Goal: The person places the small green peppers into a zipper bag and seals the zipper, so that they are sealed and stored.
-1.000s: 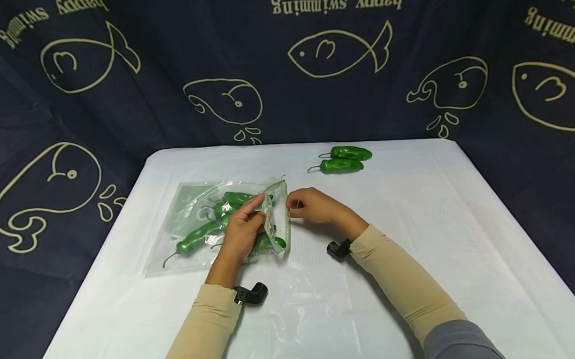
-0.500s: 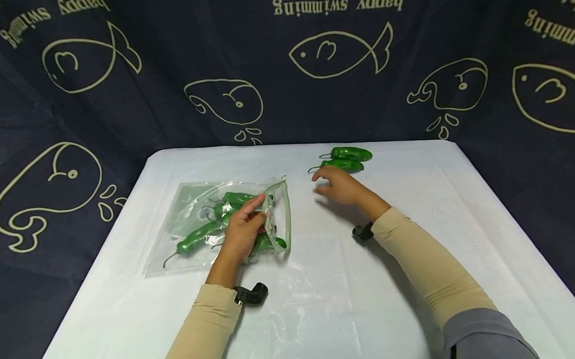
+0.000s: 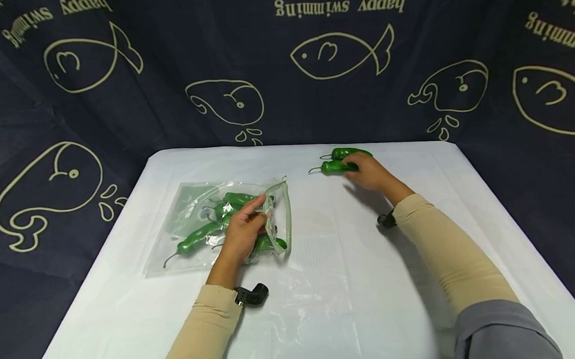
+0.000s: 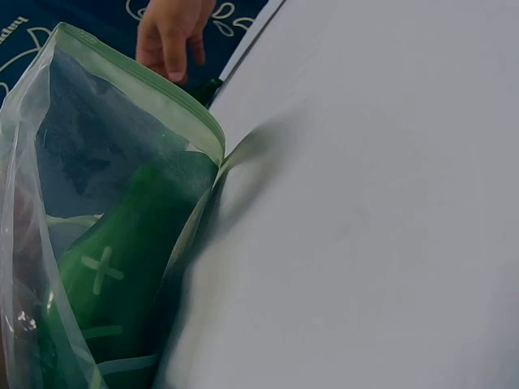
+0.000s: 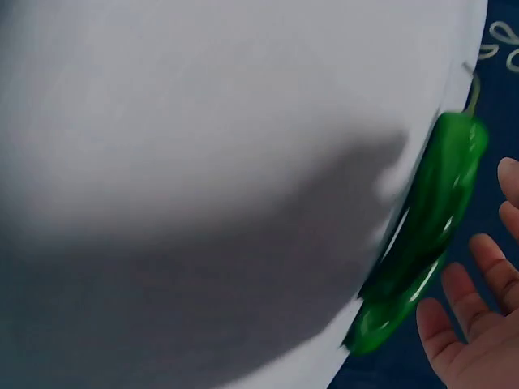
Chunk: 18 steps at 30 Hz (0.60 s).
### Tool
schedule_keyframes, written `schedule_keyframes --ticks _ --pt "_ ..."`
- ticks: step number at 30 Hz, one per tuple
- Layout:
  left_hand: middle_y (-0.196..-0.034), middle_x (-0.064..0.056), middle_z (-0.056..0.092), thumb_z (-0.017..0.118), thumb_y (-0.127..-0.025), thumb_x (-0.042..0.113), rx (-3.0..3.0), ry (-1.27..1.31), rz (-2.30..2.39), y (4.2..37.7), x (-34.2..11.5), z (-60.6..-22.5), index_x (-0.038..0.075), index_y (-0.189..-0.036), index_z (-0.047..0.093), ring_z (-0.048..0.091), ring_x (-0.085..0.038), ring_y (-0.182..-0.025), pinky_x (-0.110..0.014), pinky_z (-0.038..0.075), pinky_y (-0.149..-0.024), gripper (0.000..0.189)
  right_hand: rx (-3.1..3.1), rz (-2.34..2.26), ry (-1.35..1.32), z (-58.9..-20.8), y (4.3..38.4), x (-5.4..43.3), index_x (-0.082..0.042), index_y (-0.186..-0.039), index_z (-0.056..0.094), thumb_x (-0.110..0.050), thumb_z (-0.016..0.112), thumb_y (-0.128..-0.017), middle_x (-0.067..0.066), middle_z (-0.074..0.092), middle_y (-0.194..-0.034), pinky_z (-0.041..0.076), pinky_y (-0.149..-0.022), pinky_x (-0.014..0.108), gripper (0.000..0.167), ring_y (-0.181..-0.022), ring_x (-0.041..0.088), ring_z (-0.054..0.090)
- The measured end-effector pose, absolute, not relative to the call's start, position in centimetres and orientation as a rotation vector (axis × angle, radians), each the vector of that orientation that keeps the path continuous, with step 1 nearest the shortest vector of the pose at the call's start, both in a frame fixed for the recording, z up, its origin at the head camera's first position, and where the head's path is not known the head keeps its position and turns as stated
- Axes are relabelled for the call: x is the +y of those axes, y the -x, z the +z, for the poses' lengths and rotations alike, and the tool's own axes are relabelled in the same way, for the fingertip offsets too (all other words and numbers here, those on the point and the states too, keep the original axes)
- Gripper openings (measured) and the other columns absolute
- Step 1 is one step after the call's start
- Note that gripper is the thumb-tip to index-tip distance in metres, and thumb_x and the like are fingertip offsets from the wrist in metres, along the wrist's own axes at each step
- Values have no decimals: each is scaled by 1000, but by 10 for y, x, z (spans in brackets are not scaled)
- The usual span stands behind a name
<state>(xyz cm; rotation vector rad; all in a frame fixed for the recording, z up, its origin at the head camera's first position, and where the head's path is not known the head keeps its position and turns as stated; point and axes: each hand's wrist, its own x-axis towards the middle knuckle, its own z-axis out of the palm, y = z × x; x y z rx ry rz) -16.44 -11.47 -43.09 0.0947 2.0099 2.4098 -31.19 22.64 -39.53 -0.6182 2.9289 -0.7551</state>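
My left hand pinches the mouth edge of a clear zip bag lying on the left of the table, thumb inside the opening. Several long green peppers with thin stems lie in the bag. In the left wrist view the bag's green zip strip gapes over a pepper. At the back of the table, my right hand reaches over the nearer of two loose green peppers. The right wrist view has its fingers spread beside a pepper.
The farther loose pepper lies right behind the nearer one, close to the back edge of the white-covered table. A dark blue curtain with fish and whale drawings hangs behind the table.
My right hand has left the bag's mouth and moved right and back to the loose peppers. The left hand and the bag have stayed in place.
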Motion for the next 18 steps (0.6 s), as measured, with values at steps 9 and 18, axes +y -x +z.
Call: schedule_keyframes --ticks 9,18 --pt "-148 -7 44 54 -92 -11 2019 -92 2422 165 -116 -431 3 -142 53 60 -8 -89 -23 58 -72 52 2890 -780 497 -403 319 243 0 -139 51 -17 63 -96 24 38 -150 23 -116 55 48 -141 41 29" --pt "-149 -7 44 55 -92 -9 2049 -67 2389 163 -115 -432 4 -142 54 59 -8 -90 -23 57 -71 52 2902 -808 514 -410 323 244 1 -140 50 -16 64 -96 25 39 -149 22 -117 54 50 -141 41 29"
